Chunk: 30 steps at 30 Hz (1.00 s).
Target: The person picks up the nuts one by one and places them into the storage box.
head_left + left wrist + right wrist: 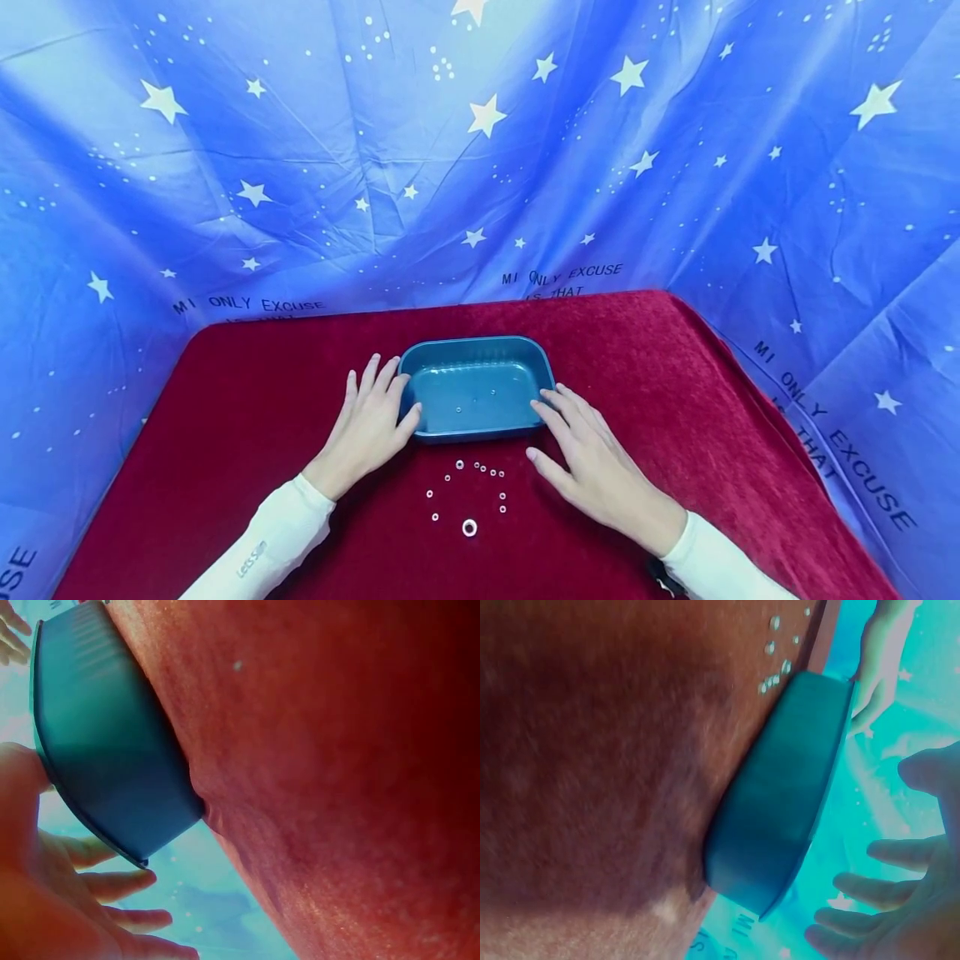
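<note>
A teal-blue plastic bin (480, 433) with rounded corners stands on the red cloth, a few tiny bits on its floor. At its left end, my left hand (367, 429) touches the rim with thumb and fingertips, fingers spread and fairly straight. The left wrist view shows that thumb overlapping the bin's rim (52, 780). On the other side, my right hand (592, 467) has its fingertips at the right rim and its thumb out to the side. The right wrist view shows its fingers (877, 889) extended, holding nothing.
Several small silvery rings or nuts (502, 496) lie in a loose circle in front of the bin. A larger ring (469, 535) sits nearest me. Red velvet cloth (300, 400) covers the table, and a blue star-printed curtain (420, 167) hangs behind and beside it.
</note>
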### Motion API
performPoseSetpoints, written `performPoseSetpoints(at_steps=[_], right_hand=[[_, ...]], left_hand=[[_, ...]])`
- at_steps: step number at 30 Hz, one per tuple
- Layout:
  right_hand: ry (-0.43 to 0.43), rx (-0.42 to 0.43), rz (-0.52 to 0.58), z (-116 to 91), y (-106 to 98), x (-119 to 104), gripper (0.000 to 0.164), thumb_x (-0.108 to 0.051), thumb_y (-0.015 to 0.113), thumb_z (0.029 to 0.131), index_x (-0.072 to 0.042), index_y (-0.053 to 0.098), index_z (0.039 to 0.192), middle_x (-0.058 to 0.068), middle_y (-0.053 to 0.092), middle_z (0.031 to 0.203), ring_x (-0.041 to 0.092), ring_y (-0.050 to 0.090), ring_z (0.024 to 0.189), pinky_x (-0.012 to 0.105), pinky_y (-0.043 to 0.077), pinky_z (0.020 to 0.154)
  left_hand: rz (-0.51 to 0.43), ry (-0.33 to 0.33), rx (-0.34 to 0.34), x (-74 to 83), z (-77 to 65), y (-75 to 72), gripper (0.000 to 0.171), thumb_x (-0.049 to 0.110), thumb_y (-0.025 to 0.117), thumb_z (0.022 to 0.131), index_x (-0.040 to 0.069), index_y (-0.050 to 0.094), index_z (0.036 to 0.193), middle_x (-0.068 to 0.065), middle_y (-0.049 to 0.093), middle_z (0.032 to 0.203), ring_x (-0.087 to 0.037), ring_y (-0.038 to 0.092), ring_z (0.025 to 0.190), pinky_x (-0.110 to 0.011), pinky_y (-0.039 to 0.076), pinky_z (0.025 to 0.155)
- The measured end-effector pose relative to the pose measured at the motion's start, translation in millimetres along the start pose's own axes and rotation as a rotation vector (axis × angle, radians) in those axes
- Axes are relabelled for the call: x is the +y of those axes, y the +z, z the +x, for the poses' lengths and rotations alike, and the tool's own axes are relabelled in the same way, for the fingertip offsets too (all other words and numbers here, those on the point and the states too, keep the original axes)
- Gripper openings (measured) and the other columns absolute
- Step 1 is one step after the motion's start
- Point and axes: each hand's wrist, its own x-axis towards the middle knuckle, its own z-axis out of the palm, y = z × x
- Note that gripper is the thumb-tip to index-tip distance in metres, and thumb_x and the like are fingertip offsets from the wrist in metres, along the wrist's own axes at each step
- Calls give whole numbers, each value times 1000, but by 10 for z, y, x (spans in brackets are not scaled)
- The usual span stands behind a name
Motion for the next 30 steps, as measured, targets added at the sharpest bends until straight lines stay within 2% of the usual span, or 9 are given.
performPoseSetpoints(at_steps=[5, 11, 19, 23, 30], right_hand=[[-56, 28, -27, -78, 6, -54, 57, -27, 80, 97, 0, 66, 145, 17, 60, 152, 43, 49, 149, 66, 45, 118], [-132, 46, -6, -166, 11, -113, 46, -25, 82, 94, -2, 73, 134, 10, 67, 137, 32, 56, 139, 54, 50, 114], [-239, -32, -24, -230, 144, -139, 32, -24, 87, 92, -9, 79, 119, -1, 70, 119, 22, 60, 122, 43, 56, 103], [-277, -61, -55, -255, 228, -155, 32, -25, 90, 89, -10, 80, 115, -3, 69, 115, 20, 60, 119, 42, 56, 98], [-338, -99, -77, -272, 330, -208, 28, -26, 91, 89, -13, 80, 112, -3, 69, 112, 19, 60, 116, 40, 55, 98]], left_hand=[[-8, -5, -5, -3, -17, 8, 59, 37, 68, 103, -3, 63, 147, -26, 48, 165, -53, 32, 160, -81, 23, 124], [-16, -13, -7, -11, -31, 3, 59, 36, 68, 103, -2, 63, 148, -26, 48, 166, -53, 32, 160, -81, 22, 123], [-20, -8, -2, -14, -15, -5, 59, 36, 67, 104, -3, 62, 148, -26, 47, 166, -53, 32, 160, -81, 22, 124], [-27, -14, -7, -9, -13, 3, 62, 36, 67, 104, -3, 59, 152, -26, 46, 167, -53, 31, 160, -81, 21, 124], [-39, -35, -18, 2, -23, 5, 71, 37, 67, 104, -4, 50, 159, -27, 45, 168, -52, 29, 161, -80, 19, 125]])
